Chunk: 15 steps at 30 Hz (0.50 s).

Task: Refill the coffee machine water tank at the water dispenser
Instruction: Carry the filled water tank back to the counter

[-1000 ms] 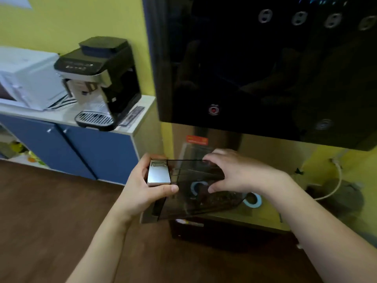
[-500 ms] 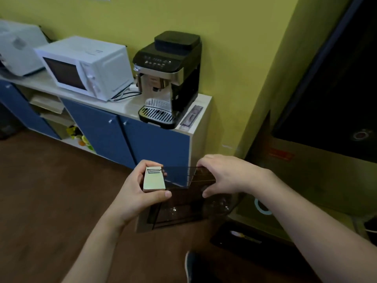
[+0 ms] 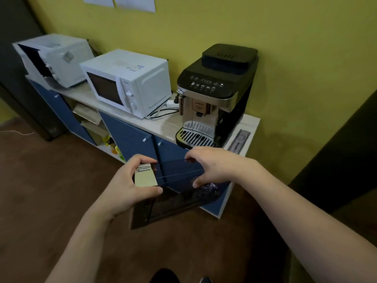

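I hold the dark see-through water tank (image 3: pixel 175 199) in front of me with both hands, roughly level, with water glinting inside at its right end. My left hand (image 3: pixel 130 186) grips its left end around the silver front plate. My right hand (image 3: pixel 216 166) clasps the top rim on the right. The black and silver coffee machine (image 3: pixel 216 94) stands on the counter (image 3: pixel 159 125) just beyond the tank. Of the water dispenser, only a dark edge (image 3: pixel 336 160) shows at the far right.
A white microwave (image 3: pixel 128 82) and a second white appliance (image 3: pixel 55 58) sit left of the coffee machine, with cables between them. Blue cabinet doors (image 3: pixel 130 137) and open shelves are below. The floor (image 3: pixel 40 190) is brown wood. A yellow wall is behind.
The view has swung left, away from the dispenser and toward the coffee machine counter. Both hands have kept their hold on the tank, which now hangs in front of the cabinet.
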### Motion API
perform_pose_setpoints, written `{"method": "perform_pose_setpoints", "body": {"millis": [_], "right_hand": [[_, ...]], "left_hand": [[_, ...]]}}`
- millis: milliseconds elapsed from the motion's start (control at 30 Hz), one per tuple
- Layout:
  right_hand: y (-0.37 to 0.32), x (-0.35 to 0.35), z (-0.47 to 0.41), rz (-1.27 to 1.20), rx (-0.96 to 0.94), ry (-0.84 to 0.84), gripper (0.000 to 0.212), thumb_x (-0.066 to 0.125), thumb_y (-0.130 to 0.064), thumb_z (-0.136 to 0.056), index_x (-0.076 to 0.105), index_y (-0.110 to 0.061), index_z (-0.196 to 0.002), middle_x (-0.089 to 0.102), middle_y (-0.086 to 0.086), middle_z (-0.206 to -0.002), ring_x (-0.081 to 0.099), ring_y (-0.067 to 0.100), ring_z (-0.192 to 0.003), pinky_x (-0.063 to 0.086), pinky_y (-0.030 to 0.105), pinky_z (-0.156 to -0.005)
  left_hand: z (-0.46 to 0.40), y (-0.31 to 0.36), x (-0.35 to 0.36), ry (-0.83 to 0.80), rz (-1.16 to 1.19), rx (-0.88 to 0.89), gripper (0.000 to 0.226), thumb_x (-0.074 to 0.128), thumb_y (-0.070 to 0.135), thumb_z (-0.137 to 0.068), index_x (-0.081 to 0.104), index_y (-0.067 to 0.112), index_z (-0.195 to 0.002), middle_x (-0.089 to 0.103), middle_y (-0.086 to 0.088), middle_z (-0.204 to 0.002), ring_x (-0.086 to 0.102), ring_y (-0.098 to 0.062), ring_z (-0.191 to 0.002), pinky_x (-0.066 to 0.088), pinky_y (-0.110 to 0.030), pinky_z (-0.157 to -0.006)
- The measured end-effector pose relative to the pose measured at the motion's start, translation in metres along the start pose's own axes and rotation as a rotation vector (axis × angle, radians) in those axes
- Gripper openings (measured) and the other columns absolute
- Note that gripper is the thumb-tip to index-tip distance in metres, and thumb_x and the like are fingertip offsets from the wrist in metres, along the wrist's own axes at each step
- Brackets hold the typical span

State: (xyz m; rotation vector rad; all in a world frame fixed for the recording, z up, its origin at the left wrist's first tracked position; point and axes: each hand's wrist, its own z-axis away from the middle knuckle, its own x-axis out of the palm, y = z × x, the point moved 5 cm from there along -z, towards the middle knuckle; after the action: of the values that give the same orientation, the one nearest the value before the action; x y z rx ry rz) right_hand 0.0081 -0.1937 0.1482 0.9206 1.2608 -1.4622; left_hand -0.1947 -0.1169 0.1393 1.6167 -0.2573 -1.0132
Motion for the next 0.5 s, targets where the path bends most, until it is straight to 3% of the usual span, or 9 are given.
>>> {"method": "perform_pose_setpoints", "body": {"millis": [133,300,400,500], "right_hand": [[-0.014,-0.022,-0.092,-0.008,-0.087,0.010,0.079,0.081,-0.045,-0.077,0.044,-0.019,-0.142,0.053,0.000,-0.139,0.052,0.020,-0.125,0.046,0.036,-0.101],[-0.021,-0.051,-0.220,0.076,-0.157,0.037,0.074,0.082,-0.043,-0.075,0.046,-0.019,-0.136,0.056,0.000,-0.129,0.056,0.019,-0.113,0.049,0.033,-0.087],[-0.013,-0.067,-0.296,0.160,-0.144,0.031,0.071,0.081,-0.043,-0.075,0.047,-0.018,-0.132,0.057,0.000,-0.126,0.055,0.020,-0.110,0.050,0.037,-0.088],[0.003,-0.077,-0.361,0.278,-0.097,-0.024,0.071,0.080,-0.041,-0.075,0.047,-0.016,-0.132,0.056,0.002,-0.128,0.055,0.022,-0.114,0.051,0.039,-0.089]], "left_hand": [[-0.042,-0.014,-0.069,0.082,-0.073,-0.019,0.070,0.083,0.051,-0.047,0.060,0.038,-0.111,0.067,0.004,-0.103,0.067,-0.013,-0.092,0.056,-0.037,-0.078],[-0.111,-0.056,-0.144,0.185,-0.076,0.014,0.072,0.082,0.053,-0.047,0.059,0.036,-0.113,0.065,0.001,-0.109,0.064,-0.021,-0.100,0.054,-0.049,-0.084],[-0.168,-0.087,-0.181,0.183,-0.079,0.037,0.072,0.082,0.053,-0.049,0.056,0.037,-0.115,0.062,0.007,-0.109,0.062,-0.007,-0.098,0.051,-0.034,-0.079],[-0.229,-0.115,-0.201,0.149,-0.097,0.071,0.068,0.090,0.035,-0.061,0.053,0.030,-0.118,0.059,0.012,-0.109,0.057,0.004,-0.097,0.048,-0.024,-0.080]]}}
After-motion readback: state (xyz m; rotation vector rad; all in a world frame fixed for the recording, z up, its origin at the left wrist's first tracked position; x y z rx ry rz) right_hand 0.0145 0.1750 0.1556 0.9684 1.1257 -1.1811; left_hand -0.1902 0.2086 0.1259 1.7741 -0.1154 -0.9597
